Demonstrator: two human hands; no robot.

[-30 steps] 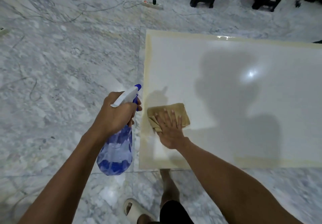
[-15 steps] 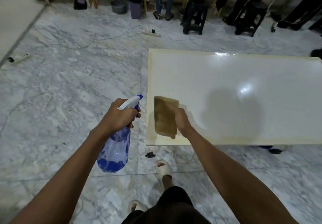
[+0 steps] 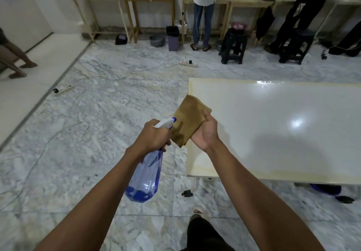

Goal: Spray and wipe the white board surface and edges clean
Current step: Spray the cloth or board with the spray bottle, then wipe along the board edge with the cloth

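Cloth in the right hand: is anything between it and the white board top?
Nothing visible. The right hand holds the brown cloth raised above the white board near its left edge, and the surface there is bare. The spray bottle in the left hand sits left of the board, over the floor.

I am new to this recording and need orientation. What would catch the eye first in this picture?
In the centre, the right hand holds up a folded brown cloth beside the left hand, whose grip is round a blue spray bottle with its nozzle towards the cloth. To the right lies the glossy white board, with yellowish edges.
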